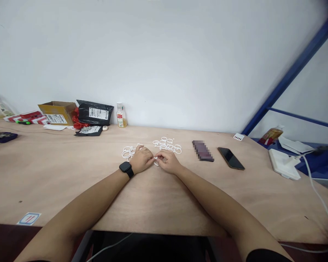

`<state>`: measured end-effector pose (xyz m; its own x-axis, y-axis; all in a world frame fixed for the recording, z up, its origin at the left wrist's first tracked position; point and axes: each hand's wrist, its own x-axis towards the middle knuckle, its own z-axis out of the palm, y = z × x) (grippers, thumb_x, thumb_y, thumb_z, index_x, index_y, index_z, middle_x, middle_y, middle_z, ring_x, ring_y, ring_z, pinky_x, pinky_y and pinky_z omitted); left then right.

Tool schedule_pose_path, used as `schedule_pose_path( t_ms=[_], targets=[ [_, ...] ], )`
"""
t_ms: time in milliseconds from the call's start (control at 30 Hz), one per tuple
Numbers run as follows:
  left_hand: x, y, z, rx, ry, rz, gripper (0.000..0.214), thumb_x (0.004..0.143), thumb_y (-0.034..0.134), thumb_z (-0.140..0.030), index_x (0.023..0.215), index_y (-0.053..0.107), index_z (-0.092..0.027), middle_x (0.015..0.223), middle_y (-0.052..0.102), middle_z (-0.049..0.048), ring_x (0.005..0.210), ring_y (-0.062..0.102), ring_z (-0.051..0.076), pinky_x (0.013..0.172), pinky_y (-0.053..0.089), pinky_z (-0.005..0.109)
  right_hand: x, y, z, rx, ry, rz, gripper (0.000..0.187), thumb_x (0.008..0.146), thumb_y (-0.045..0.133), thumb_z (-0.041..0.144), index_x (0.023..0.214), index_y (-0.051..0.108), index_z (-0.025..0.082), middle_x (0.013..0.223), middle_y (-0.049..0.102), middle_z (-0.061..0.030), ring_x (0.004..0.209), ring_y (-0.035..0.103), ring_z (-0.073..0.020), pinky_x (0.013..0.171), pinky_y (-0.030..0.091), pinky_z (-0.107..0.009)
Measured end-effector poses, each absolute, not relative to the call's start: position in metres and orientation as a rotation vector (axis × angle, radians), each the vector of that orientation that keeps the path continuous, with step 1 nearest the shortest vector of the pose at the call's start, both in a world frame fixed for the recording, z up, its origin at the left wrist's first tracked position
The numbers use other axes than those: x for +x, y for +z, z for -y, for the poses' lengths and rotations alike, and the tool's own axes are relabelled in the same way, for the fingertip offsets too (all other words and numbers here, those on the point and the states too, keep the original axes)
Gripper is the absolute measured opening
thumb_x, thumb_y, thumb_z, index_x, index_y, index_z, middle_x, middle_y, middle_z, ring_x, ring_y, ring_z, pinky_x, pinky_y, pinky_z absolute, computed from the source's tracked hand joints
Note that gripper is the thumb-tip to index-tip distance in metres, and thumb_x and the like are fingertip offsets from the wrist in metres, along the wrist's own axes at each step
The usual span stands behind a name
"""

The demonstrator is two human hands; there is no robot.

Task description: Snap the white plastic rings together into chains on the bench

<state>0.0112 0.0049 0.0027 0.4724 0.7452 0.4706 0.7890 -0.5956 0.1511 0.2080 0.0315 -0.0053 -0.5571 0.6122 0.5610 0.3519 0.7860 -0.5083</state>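
Note:
Over the middle of the table, my left hand (142, 160) and my right hand (168, 161) meet with fingertips close together. Both pinch a small white ring (156, 163), which looks like a plastic curtain ring. Its upper part is mostly covered by my fingers. Behind my left hand lies a group of similar white rings (126, 154), partly hidden by the hand. Just beyond my right hand is a second pile of white rings (167, 146), several of them overlapping. A black watch (126, 169) is on my left wrist.
Right of my hands lie a pixelated dark rectangular item (203, 150) and a phone (231, 158). A white power adapter (284, 164) with a cable sits far right. Along the wall stand a bottle (121, 115), a black parcel bag (95, 112) and a cardboard box (58, 112).

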Motion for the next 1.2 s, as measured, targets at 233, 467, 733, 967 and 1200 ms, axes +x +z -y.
schedule_pose_path(
  t_ms=[233, 467, 733, 967, 1200],
  targets=[
    [0.012, 0.005, -0.002, -2.617, -0.811, 1.320, 0.025, 0.085, 0.052, -0.030, 0.064, 0.060, -0.019, 0.075, 0.067, 0.0024, 0.083, 0.059, 0.018, 0.104, 0.027, 0.045, 0.208, -0.006, -0.032, -0.741, 0.407, 2.231, 0.010, 0.080, 0.057, 0.021, 0.086, 0.066, 0.020, 0.076, 0.066, -0.0002, 0.069, 0.059, -0.0133, 0.073, 0.045, -0.025],
    [0.013, 0.007, 0.000, -2.598, -0.816, 1.269, 0.026, 0.087, 0.051, -0.032, 0.065, 0.059, -0.019, 0.075, 0.067, 0.0029, 0.081, 0.059, 0.017, 0.104, 0.029, 0.044, 0.209, -0.007, -0.036, -0.794, 0.556, 2.261, 0.018, 0.081, 0.053, 0.016, 0.090, 0.068, 0.019, 0.077, 0.068, 0.0000, 0.068, 0.058, -0.0124, 0.066, 0.043, -0.022],
    [0.015, 0.007, 0.000, -2.635, -0.798, 1.234, 0.029, 0.090, 0.048, -0.034, 0.069, 0.060, -0.020, 0.077, 0.068, 0.0038, 0.083, 0.059, 0.018, 0.103, 0.030, 0.043, 0.207, -0.008, -0.038, -0.850, 0.498, 2.288, 0.023, 0.077, 0.048, 0.010, 0.084, 0.068, 0.019, 0.075, 0.068, 0.0001, 0.072, 0.060, -0.0143, 0.071, 0.044, -0.023],
    [0.018, 0.006, -0.001, -2.708, -0.771, 1.180, 0.028, 0.092, 0.046, -0.036, 0.075, 0.062, -0.020, 0.083, 0.068, 0.0057, 0.085, 0.059, 0.018, 0.095, 0.037, 0.039, 0.210, -0.002, -0.039, -0.802, 0.559, 2.341, 0.030, 0.076, 0.044, 0.008, 0.083, 0.069, 0.021, 0.082, 0.071, 0.0008, 0.079, 0.063, -0.0144, 0.078, 0.045, -0.023],
    [0.016, 0.002, -0.005, -2.718, -0.780, 1.206, 0.030, 0.094, 0.044, -0.038, 0.077, 0.061, -0.019, 0.083, 0.066, 0.0070, 0.088, 0.059, 0.020, 0.085, 0.041, 0.036, 0.210, 0.003, -0.039, -0.779, 0.608, 2.330, 0.033, 0.077, 0.043, 0.007, 0.086, 0.071, 0.022, 0.088, 0.073, 0.0007, 0.085, 0.065, -0.0149, 0.082, 0.046, -0.024]
  ],
)
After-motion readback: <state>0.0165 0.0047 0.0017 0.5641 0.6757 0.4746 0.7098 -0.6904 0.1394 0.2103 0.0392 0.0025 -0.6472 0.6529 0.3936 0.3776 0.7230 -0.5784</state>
